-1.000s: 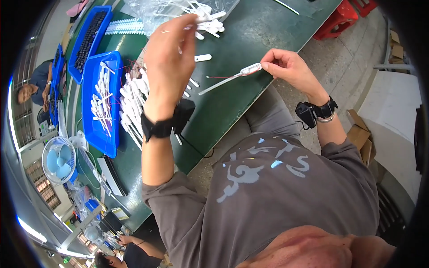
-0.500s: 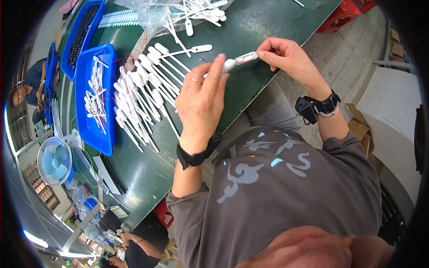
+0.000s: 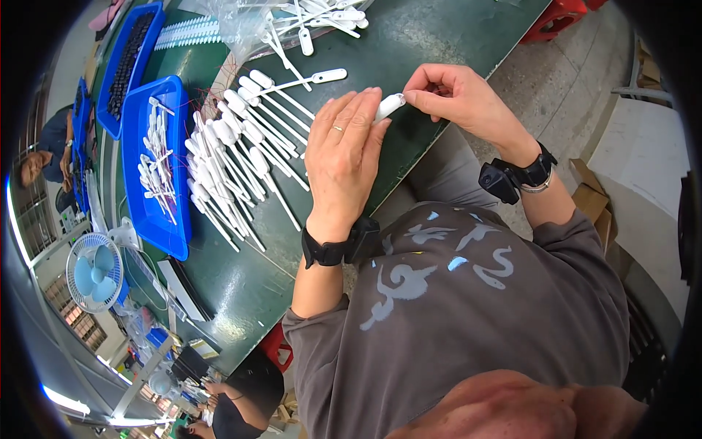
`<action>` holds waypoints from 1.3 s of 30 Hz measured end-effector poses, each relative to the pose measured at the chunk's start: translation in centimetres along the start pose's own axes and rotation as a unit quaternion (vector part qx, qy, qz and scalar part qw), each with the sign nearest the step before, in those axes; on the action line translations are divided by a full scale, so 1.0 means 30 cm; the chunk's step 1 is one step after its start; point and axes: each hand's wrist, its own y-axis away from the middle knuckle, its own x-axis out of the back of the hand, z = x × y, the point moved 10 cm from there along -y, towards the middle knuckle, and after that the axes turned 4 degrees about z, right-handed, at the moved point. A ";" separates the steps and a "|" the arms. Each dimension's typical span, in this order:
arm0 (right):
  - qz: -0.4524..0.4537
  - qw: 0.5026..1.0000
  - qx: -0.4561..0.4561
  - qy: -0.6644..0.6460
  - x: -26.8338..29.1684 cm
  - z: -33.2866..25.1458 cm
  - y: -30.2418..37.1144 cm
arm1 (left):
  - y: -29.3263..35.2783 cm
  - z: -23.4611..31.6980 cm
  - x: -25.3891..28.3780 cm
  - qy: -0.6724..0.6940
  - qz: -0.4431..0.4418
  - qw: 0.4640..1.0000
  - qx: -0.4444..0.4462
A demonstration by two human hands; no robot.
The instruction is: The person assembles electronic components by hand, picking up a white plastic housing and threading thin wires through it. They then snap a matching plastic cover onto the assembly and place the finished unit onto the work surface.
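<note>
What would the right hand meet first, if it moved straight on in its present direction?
Most likely the white piece, which is already at the fingertips of the right hand; next comes the left hand, though depth is hard to judge.

open: green tabletop [image 3: 439, 44] beyond right hand [image 3: 468, 102] | blocked left: white sticks [image 3: 258, 162], blue tray [image 3: 164, 234] | ahead: plastic bag [image 3: 250, 29]

The held piece [image 3: 390, 107] is white, like the long-stemmed pieces [image 3: 259, 162] on the dark green tabletop [image 3: 439, 29], while the tray [image 3: 162, 231] is bright blue and the stool [image 3: 548, 25] red. The brown-grey shirt [image 3: 497, 322] bears pale grey swirls with small light-blue and yellow flecks, and the wrist strap [image 3: 327, 253] is black. Pale blue blades [image 3: 104, 257] show inside the fan's white cage.
</note>
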 end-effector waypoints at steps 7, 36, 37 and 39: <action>0.007 1.000 0.006 0.019 0.019 0.003 0.004 | 0.011 -0.076 0.058 -0.046 0.041 0.989 0.131; -0.095 0.994 0.011 0.059 -0.084 -0.008 0.004 | 0.118 -0.145 -0.133 0.343 -0.141 0.841 0.394; -0.096 0.994 0.011 0.059 -0.086 -0.007 0.003 | 0.117 -0.141 -0.134 0.360 -0.133 0.835 0.395; -0.095 0.993 0.012 0.065 -0.086 -0.010 0.002 | 0.113 -0.138 -0.134 0.377 -0.125 0.828 0.396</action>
